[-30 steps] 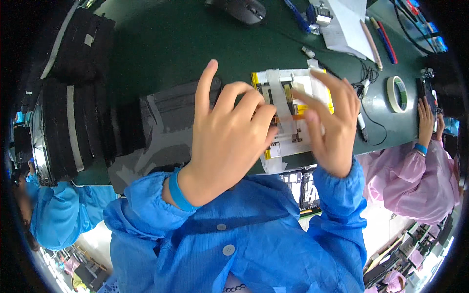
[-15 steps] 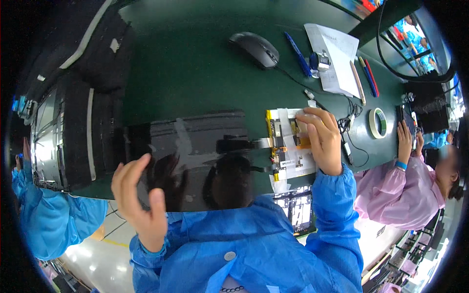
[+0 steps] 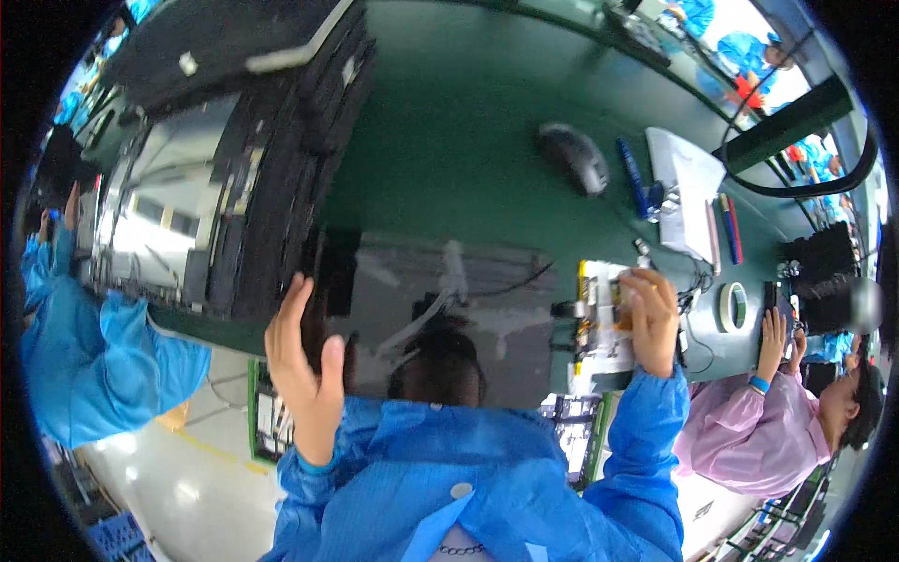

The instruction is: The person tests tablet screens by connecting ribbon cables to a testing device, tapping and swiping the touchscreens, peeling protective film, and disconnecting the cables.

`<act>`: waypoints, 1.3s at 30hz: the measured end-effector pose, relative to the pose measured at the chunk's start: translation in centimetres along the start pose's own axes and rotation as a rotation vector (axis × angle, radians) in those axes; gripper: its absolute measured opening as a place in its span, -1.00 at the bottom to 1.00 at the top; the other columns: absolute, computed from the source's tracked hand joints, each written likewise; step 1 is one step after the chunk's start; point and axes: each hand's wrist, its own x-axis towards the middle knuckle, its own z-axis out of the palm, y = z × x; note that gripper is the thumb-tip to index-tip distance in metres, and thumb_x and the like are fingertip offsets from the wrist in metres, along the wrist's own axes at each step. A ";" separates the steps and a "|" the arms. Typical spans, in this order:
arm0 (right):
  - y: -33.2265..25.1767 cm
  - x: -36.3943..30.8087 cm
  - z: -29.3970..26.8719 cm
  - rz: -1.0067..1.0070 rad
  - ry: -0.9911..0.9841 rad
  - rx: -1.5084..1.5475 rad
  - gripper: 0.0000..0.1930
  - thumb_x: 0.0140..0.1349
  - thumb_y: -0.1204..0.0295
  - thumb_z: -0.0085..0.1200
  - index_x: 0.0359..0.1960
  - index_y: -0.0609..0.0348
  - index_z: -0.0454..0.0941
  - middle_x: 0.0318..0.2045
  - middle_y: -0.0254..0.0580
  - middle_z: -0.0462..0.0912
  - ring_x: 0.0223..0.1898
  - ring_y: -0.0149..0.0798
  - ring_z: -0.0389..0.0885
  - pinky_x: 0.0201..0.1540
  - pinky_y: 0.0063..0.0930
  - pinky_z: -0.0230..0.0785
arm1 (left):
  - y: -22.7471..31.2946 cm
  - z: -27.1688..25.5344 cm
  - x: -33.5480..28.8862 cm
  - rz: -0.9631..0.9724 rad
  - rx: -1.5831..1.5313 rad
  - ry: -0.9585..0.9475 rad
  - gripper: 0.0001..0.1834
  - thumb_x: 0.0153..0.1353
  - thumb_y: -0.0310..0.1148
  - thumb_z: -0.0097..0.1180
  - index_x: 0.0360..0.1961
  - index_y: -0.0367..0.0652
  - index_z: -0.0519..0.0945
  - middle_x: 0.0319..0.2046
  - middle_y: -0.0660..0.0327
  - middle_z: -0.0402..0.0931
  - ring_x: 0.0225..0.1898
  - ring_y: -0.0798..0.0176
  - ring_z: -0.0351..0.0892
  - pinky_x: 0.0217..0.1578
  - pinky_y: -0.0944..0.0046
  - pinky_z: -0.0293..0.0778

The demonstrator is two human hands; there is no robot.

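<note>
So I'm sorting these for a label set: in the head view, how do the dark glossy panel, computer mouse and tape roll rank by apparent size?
1. Dark glossy panel, by far.
2. Computer mouse.
3. Tape roll.
The last two look close, and the fisheye bends things, so that order is unsure.

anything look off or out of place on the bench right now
Nothing looks spilled or broken. The dark glossy panel lies flat on the green bench, with the left hand at its left edge. The right hand rests on the yellow-edged white jig. Mouse, pens and tape roll lie loosely scattered.
</note>
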 end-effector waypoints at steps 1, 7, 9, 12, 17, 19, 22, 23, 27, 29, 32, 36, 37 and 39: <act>0.6 -0.2 -0.2 -0.012 0.003 -0.021 -0.75 0.15 0.55 -0.09 -0.17 0.17 0.59 -0.10 -0.02 0.53 -0.08 0.03 0.46 0.02 -0.22 0.28 | 0.1 0.0 0.1 0.019 0.000 0.006 -0.49 0.23 -0.19 -0.06 0.14 -0.25 0.38 0.14 -0.02 0.37 0.14 -0.08 0.34 0.17 0.09 0.17; 1.1 -0.2 -0.5 -0.007 0.063 0.039 -0.72 0.17 0.49 -0.08 -0.11 0.30 0.55 -0.02 0.02 0.52 0.05 -0.02 0.45 0.13 -0.25 0.22 | -1.6 1.5 -0.8 -0.065 -0.333 0.110 -0.56 0.22 -0.27 -0.04 0.07 -0.30 0.41 0.08 -0.07 0.39 0.12 0.02 0.39 0.12 0.19 0.28; 0.1 -0.7 -1.4 -0.019 0.090 0.018 -0.73 0.15 0.48 -0.07 -0.16 0.31 0.56 -0.01 0.03 0.52 0.04 -0.02 0.46 0.13 -0.24 0.21 | -1.3 1.5 -1.0 -0.092 -0.471 0.130 -0.52 0.21 -0.21 -0.03 0.09 -0.27 0.40 0.09 -0.07 0.36 0.10 0.02 0.40 0.10 0.19 0.30; -4.4 -1.9 -2.7 -0.132 0.077 0.002 -0.79 0.09 0.41 -0.01 -0.32 0.25 0.61 -0.07 0.06 0.55 0.01 0.00 0.48 0.08 -0.17 0.26 | -1.7 2.0 -1.5 -0.029 -0.390 0.120 -0.49 0.20 -0.16 -0.04 0.11 -0.24 0.38 0.09 -0.05 0.34 0.09 0.02 0.40 0.08 0.20 0.33; -11.1 -1.8 -1.8 -0.549 -0.176 0.035 -0.72 -0.04 0.26 0.16 -0.31 0.14 0.65 -0.12 -0.06 0.59 -0.10 -0.08 0.54 -0.01 -0.13 0.37 | -1.0 1.9 -1.6 0.080 -0.095 0.059 -0.45 0.13 -0.15 0.03 0.12 -0.20 0.38 0.13 -0.05 0.32 0.10 -0.08 0.38 0.09 0.10 0.32; -11.7 -1.7 -1.6 -0.566 -0.180 0.052 -0.67 -0.09 0.24 0.18 -0.28 0.14 0.65 -0.12 -0.07 0.59 -0.12 -0.12 0.55 -0.04 -0.17 0.39 | -1.0 1.6 -1.8 0.086 -0.088 0.017 -0.38 0.08 -0.14 0.06 0.16 -0.19 0.34 0.18 -0.07 0.28 0.15 -0.11 0.34 0.13 0.06 0.30; -12.7 -1.7 -0.7 -0.652 -0.234 0.176 -0.64 -0.13 0.28 0.20 -0.24 0.12 0.64 -0.08 -0.08 0.58 -0.10 -0.13 0.54 -0.01 -0.19 0.40 | -2.1 1.1 -3.0 0.078 -0.134 -0.021 -0.09 -0.09 -0.09 0.28 0.27 -0.21 0.18 0.25 -0.14 0.15 0.25 -0.14 0.22 0.18 0.04 0.23; -12.9 -1.6 -0.3 -0.649 -0.236 0.180 -0.64 -0.13 0.28 0.20 -0.24 0.12 0.64 -0.08 -0.08 0.58 -0.10 -0.13 0.54 -0.01 -0.19 0.40 | -1.8 0.8 -3.1 0.076 -0.132 -0.026 -0.09 -0.09 -0.09 0.28 0.27 -0.21 0.18 0.25 -0.14 0.15 0.25 -0.14 0.22 0.18 0.04 0.23; -13.8 -0.4 0.3 -0.591 -0.469 0.228 -0.52 -0.14 0.26 0.24 -0.10 0.11 0.58 0.10 -0.04 0.43 0.05 -0.05 0.44 0.14 -0.06 0.24 | -1.0 -0.1 -3.4 0.054 -0.122 -0.268 0.20 -0.32 -0.15 0.49 0.33 -0.17 0.03 0.31 -0.14 0.03 0.31 -0.20 0.07 0.21 0.00 0.20; -14.5 0.3 0.7 -0.462 -0.560 0.085 -0.47 -0.07 0.18 0.24 -0.02 0.11 0.52 0.16 0.00 0.36 0.17 0.03 0.33 0.25 0.05 0.05 | -1.4 -0.1 -3.6 0.097 -0.040 -0.271 0.17 -0.30 -0.18 0.49 0.33 -0.13 0.04 0.31 -0.14 0.01 0.30 -0.22 0.09 0.16 -0.01 0.28; -14.3 0.3 1.2 -0.287 -0.352 -0.067 -0.42 0.04 0.12 0.16 0.07 0.21 0.45 0.20 0.06 0.31 0.27 0.13 0.18 0.32 0.09 -0.16 | -1.6 -0.5 -3.9 0.110 -0.048 -0.251 0.13 -0.30 -0.25 0.49 0.32 -0.09 0.07 0.30 -0.13 0.05 0.26 -0.22 0.17 0.12 0.00 0.35; -15.2 -1.4 -0.1 -0.114 -0.092 -0.015 -0.41 0.17 0.07 0.00 0.07 0.34 0.43 0.19 0.17 0.30 0.30 0.15 0.14 0.35 0.02 -0.25 | -1.4 -0.8 -4.1 0.047 -0.098 -0.243 0.08 -0.33 -0.35 0.49 0.29 -0.11 0.15 0.26 -0.12 0.13 0.19 -0.22 0.29 0.09 0.05 0.38; -15.3 -1.6 -0.3 -0.106 -0.086 0.005 -0.44 0.16 0.09 0.01 0.04 0.33 0.46 0.19 0.19 0.30 0.29 0.15 0.16 0.35 0.01 -0.24 | -0.8 -1.0 -3.5 0.072 -0.094 -0.244 0.07 -0.32 -0.36 0.48 0.28 -0.11 0.16 0.26 -0.13 0.12 0.20 -0.25 0.26 0.10 0.03 0.36; -15.1 -2.5 0.0 -0.101 -0.119 0.012 -0.46 0.15 0.12 0.01 0.02 0.34 0.47 0.19 0.22 0.29 0.27 0.15 0.20 0.35 0.01 -0.23 | -0.8 -1.2 -3.0 0.106 -0.069 -0.259 0.07 -0.30 -0.37 0.46 0.30 -0.11 0.14 0.27 -0.13 0.12 0.20 -0.25 0.25 0.11 0.02 0.34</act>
